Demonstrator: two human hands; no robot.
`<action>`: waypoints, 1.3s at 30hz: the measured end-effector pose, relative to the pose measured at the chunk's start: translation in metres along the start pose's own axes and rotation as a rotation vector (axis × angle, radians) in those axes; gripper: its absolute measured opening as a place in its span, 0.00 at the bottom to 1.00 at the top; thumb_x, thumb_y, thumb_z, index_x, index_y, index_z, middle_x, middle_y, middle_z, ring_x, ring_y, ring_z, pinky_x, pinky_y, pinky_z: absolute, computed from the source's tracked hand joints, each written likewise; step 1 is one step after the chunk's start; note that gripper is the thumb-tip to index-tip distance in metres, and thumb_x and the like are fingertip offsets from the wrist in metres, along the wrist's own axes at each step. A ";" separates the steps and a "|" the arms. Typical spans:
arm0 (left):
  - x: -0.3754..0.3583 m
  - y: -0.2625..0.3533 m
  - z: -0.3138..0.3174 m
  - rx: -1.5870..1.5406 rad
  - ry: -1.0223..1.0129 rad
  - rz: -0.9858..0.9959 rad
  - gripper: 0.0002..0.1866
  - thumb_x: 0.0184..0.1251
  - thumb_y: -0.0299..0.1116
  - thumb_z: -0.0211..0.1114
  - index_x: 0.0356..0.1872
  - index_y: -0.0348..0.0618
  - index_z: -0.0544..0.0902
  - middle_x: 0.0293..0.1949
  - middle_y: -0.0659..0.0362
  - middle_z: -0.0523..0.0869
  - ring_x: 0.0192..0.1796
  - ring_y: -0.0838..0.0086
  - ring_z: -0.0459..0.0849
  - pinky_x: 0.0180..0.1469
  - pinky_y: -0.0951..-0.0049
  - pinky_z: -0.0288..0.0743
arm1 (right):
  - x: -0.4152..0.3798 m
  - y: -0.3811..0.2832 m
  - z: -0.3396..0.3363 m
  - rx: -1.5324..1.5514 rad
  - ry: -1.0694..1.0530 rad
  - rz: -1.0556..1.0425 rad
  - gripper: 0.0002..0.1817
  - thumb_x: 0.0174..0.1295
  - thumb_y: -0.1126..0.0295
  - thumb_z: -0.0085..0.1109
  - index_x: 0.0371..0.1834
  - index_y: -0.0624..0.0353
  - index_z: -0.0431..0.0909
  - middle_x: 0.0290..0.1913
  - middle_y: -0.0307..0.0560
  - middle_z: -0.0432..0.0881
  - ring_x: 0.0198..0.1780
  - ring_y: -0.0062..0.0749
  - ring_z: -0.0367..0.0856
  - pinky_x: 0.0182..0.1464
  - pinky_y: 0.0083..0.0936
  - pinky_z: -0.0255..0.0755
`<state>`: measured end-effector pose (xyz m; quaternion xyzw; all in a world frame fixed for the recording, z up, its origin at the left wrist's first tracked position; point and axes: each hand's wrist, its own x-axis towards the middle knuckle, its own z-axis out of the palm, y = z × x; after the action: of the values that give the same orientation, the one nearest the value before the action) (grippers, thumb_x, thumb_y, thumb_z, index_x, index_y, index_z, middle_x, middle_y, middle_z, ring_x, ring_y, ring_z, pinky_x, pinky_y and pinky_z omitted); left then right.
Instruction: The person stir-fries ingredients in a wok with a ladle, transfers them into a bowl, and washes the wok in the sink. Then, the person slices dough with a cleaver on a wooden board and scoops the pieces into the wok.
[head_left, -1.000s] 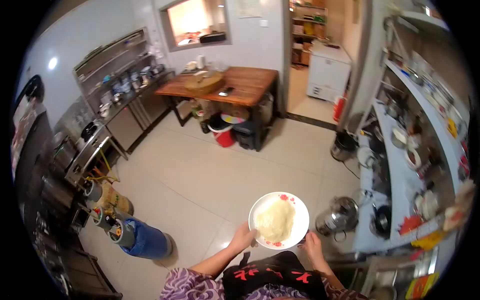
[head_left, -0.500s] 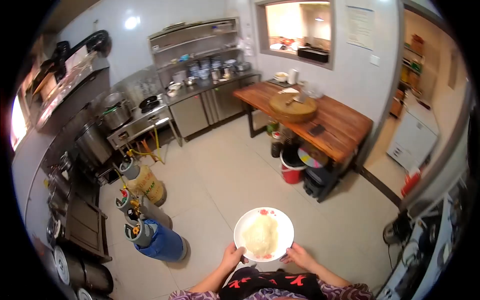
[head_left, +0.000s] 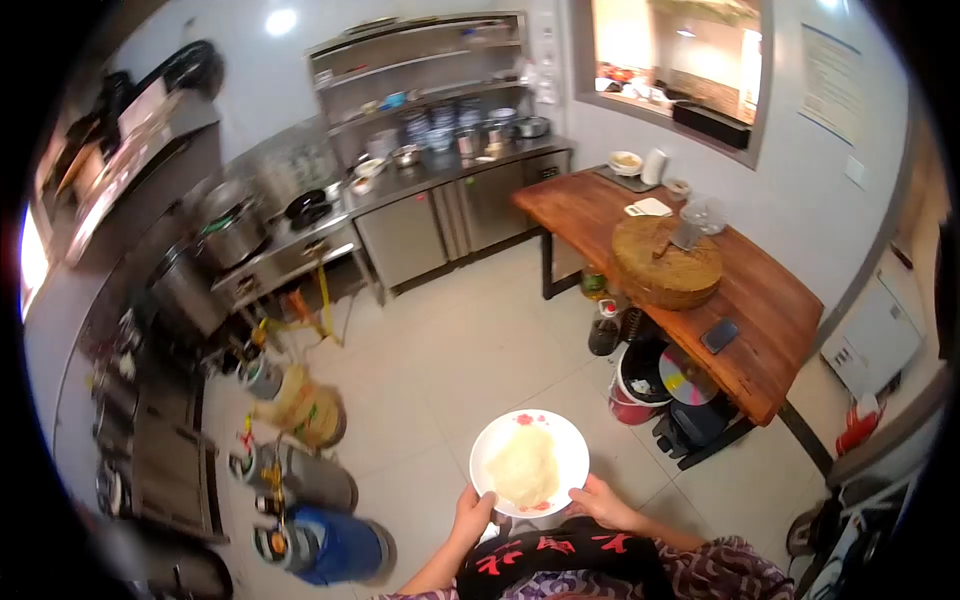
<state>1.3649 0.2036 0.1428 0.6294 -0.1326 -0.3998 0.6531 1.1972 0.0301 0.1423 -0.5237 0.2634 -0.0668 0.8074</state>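
A white plate (head_left: 574, 450) with red marks on its rim is held level in front of my body. On it lies a pale, soft-looking mound (head_left: 524, 468), perhaps dough. My left hand (head_left: 473, 513) grips the plate's lower left edge, thumb on the rim. At the lower right edge, my right hand (head_left: 602, 502) holds the rim the same way. The fingers under the plate are hidden.
A wooden table (head_left: 775, 300) with a round chopping block (head_left: 665, 262) and a phone (head_left: 719, 336) stands ahead right. Under it are a red bucket (head_left: 632, 408) and bottles. Gas cylinders (head_left: 340, 545) stand at left. A steel counter (head_left: 400, 240) lines the back wall.
The wooden table and back counter appear nearer, and the table lies further right in view. Both hands still hold the plate, which stays almost at the same spot in view.
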 end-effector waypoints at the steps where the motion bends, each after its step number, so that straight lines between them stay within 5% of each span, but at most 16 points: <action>1: 0.028 0.007 -0.002 0.003 -0.024 -0.014 0.15 0.62 0.25 0.50 0.50 0.29 0.69 0.30 0.51 0.81 0.20 0.72 0.78 0.21 0.75 0.73 | 0.017 -0.010 0.000 -0.001 0.007 0.009 0.24 0.63 0.72 0.47 0.62 0.67 0.57 0.51 0.51 0.74 0.42 0.30 0.78 0.43 0.26 0.77; 11: 0.297 0.099 0.004 -0.022 -0.098 -0.007 0.18 0.67 0.35 0.52 0.51 0.32 0.69 0.30 0.51 0.82 0.23 0.72 0.79 0.23 0.76 0.73 | 0.275 -0.119 -0.078 0.004 0.028 -0.056 0.22 0.60 0.72 0.47 0.59 0.65 0.63 0.42 0.48 0.78 0.34 0.28 0.79 0.37 0.23 0.77; 16: 0.419 0.140 -0.027 -0.111 -0.003 -0.061 0.28 0.72 0.44 0.47 0.66 0.40 0.56 0.32 0.47 0.82 0.23 0.69 0.79 0.27 0.72 0.75 | 0.402 -0.202 -0.113 0.107 0.106 -0.003 0.21 0.60 0.73 0.50 0.57 0.60 0.65 0.44 0.44 0.77 0.37 0.25 0.78 0.40 0.23 0.76; 25: 0.624 0.178 -0.116 -0.193 0.269 -0.233 0.23 0.69 0.46 0.52 0.56 0.39 0.67 0.27 0.49 0.81 0.20 0.69 0.78 0.22 0.75 0.72 | 0.628 -0.268 -0.198 0.240 0.235 -0.023 0.21 0.61 0.71 0.51 0.58 0.55 0.66 0.51 0.41 0.76 0.46 0.27 0.77 0.47 0.29 0.75; 32: 0.819 0.237 -0.125 -0.071 0.033 -0.247 0.23 0.69 0.44 0.52 0.55 0.37 0.68 0.27 0.50 0.82 0.20 0.69 0.78 0.23 0.75 0.72 | 0.771 -0.322 -0.260 0.367 0.443 -0.223 0.20 0.63 0.73 0.48 0.60 0.56 0.65 0.50 0.45 0.77 0.46 0.32 0.79 0.48 0.32 0.76; 39: 0.998 0.325 -0.057 0.122 -0.212 -0.160 0.21 0.70 0.39 0.51 0.57 0.35 0.67 0.30 0.49 0.83 0.24 0.72 0.80 0.26 0.75 0.74 | 0.885 -0.369 -0.353 0.330 0.775 -0.056 0.17 0.62 0.75 0.47 0.55 0.63 0.67 0.45 0.51 0.79 0.39 0.34 0.80 0.41 0.31 0.79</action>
<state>2.1624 -0.4795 0.1051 0.6307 -0.1746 -0.5059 0.5619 1.8390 -0.7590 0.0423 -0.3303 0.5192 -0.3221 0.7195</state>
